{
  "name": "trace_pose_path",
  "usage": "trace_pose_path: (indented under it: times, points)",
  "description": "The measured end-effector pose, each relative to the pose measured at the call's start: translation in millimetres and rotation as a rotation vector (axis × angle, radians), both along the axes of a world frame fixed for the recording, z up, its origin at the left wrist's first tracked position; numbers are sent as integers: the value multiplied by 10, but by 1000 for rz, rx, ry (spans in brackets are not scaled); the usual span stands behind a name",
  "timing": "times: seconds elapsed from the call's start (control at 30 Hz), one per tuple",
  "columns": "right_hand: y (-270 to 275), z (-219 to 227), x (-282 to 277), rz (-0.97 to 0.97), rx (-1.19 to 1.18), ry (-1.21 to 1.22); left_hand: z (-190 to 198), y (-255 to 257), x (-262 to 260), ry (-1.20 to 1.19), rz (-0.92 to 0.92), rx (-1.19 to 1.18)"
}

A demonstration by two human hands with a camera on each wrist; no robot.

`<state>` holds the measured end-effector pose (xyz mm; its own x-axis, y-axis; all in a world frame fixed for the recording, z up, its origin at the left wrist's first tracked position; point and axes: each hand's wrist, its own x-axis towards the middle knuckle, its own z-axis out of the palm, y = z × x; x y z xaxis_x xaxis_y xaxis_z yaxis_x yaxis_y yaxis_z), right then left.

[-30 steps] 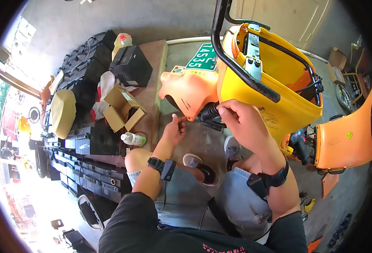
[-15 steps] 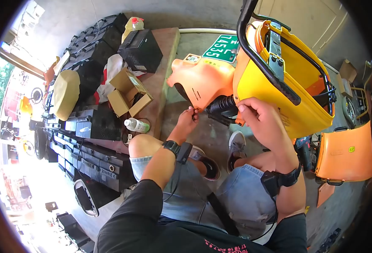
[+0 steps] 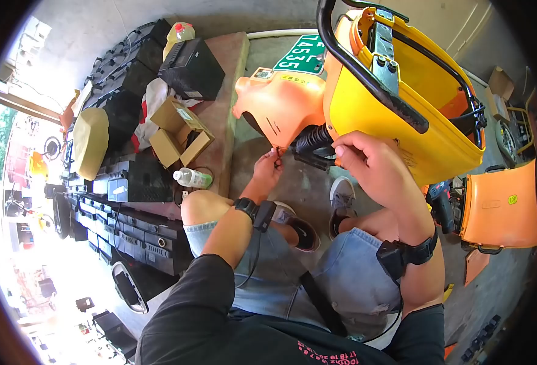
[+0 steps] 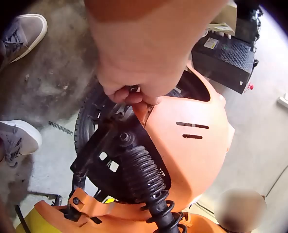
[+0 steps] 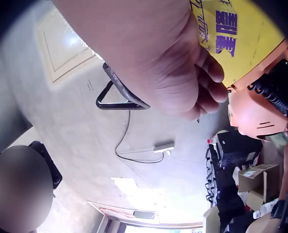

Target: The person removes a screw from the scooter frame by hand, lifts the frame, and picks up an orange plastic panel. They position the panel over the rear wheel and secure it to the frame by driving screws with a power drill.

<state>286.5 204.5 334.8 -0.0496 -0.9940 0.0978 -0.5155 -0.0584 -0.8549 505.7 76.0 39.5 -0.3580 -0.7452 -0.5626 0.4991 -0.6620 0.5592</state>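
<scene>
In the head view my left hand [image 3: 268, 170] is at the lower corner of the orange rear fender [image 3: 283, 106], beside the black coil-spring shock absorber [image 3: 312, 139]. The left wrist view shows its thumb and fingers pinching a small dark piece [image 4: 133, 89] at the fender's tab, by the black bracket [image 4: 98, 145]; the fingers hide most of it. My right hand [image 3: 375, 161] is beside the yellow body panel [image 3: 362, 109], its fingers curled. A small dark pointed piece [image 5: 198, 120] peeks out below those fingers in the right wrist view; the rest is hidden in the grip.
A green number plate [image 3: 299, 53] is above the fender. Left of me are black battery cases [image 3: 140, 234], an open cardboard box [image 3: 183, 134] and a bottle [image 3: 192, 177]. An orange panel [image 3: 499, 207] and a power drill [image 3: 442, 207] are to the right. A loose spring [image 4: 60, 127] lies on the floor.
My left hand has moved up and in to the fender's corner, its fingers going from loosely spread to pinching. The right hand stays by the yellow panel with small shifts; the head view has shifted.
</scene>
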Motion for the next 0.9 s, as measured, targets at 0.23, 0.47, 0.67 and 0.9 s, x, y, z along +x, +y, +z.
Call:
trace_pose_path:
  times: [0.23, 0.47, 0.67, 0.9]
  points:
    - [17, 8, -40, 38, 16, 51, -3, 17, -161, -227, 142, -28]
    - [41, 4, -78, 55, 24, 50, -7, 46, -207, -370, 180, -86]
    - [86, 5, -88, 51, 60, 53, -130, 53, -249, -791, 124, -406]
    - [111, -4, -116, 38, 75, 72, -87, 115, -289, -1090, 149, -532]
